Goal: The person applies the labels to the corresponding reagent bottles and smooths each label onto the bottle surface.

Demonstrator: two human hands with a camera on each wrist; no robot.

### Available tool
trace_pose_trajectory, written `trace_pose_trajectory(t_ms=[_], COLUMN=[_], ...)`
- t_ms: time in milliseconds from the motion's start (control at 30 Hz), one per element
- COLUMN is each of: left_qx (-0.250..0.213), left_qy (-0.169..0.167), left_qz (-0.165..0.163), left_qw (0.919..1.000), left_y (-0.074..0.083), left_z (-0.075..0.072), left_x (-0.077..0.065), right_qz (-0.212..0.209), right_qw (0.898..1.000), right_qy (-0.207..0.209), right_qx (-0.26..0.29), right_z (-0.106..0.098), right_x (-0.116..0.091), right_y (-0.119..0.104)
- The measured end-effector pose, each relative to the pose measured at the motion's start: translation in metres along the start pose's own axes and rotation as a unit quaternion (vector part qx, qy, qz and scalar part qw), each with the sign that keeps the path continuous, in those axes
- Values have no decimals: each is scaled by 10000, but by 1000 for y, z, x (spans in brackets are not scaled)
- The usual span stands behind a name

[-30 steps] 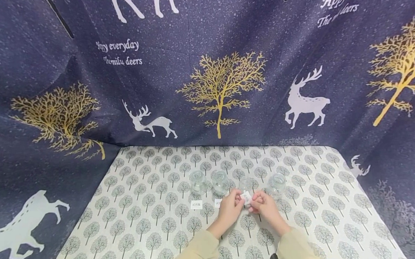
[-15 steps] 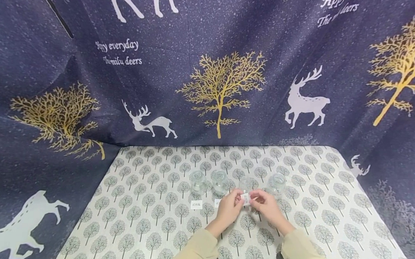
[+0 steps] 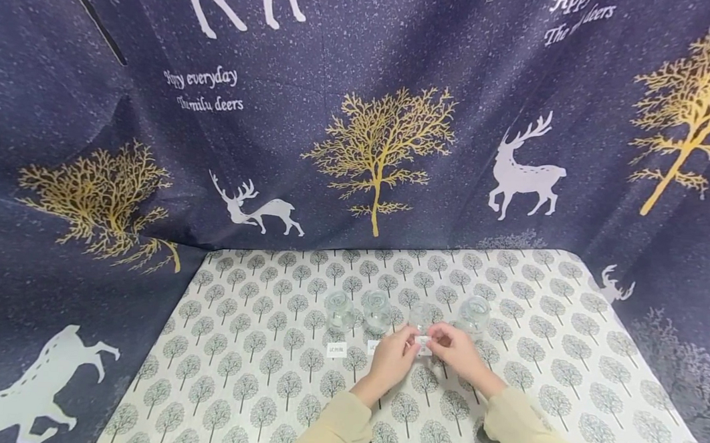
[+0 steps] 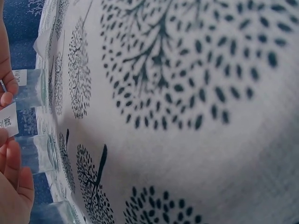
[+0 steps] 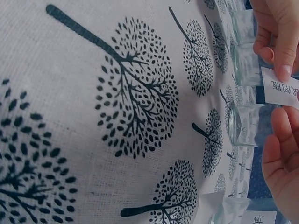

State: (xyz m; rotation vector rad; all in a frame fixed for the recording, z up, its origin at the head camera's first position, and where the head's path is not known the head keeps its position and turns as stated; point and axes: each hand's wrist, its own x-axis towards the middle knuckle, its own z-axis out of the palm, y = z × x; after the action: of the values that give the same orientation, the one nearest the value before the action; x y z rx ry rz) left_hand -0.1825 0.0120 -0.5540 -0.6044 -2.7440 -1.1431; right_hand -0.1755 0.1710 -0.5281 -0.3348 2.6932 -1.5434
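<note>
- We have a white label at the centre of things, printed with dark characters, raised off the table in front of the third glass jar from the left; whether it touches the glass we cannot tell.
- Our left hand pinches one end of it, thumb on the printed face.
- Our right hand pinches the opposite end, so neither is free.
- We judge the step in hand to be readying this label, though whether we are peeling or aligning it the views do not settle.
- The next move, as we see it, calls for keeping the strip flat and level between both grips, facing the jar squarely.
- Just to the right stands the rightmost jar, which bears a similar label on its side.
- To the left stand the second jar and the first jar, close together.
- In front of them lie a white card and another card, the latter partly hidden by our left hand.
- Under everything spreads a tree-print tablecloth, with a dark deer-patterned backdrop behind.
</note>
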Motion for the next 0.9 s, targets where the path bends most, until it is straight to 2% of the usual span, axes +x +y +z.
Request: trace_pose_trajectory(t_ms=[333, 467, 767, 900], left_qx=[436, 482, 522, 540], left_qy=[-98, -54, 66, 112], left_qz=[272, 362, 581, 655], left_qw=[9986, 9982, 9969, 9963], left_y=[3, 3, 1, 0], left_z=[-3, -3, -2, -2], left_x=[-3, -3, -4, -4], right_qz=[57, 105, -80, -3], right_qw=[9998, 9997, 9995, 9992], right_qy=[-210, -238, -305, -386], right_qx=[34, -8, 63, 48], right_z=[-1, -2, -2, -2], right_x=[0, 0, 0, 0], right_y=[2, 2, 5, 6])
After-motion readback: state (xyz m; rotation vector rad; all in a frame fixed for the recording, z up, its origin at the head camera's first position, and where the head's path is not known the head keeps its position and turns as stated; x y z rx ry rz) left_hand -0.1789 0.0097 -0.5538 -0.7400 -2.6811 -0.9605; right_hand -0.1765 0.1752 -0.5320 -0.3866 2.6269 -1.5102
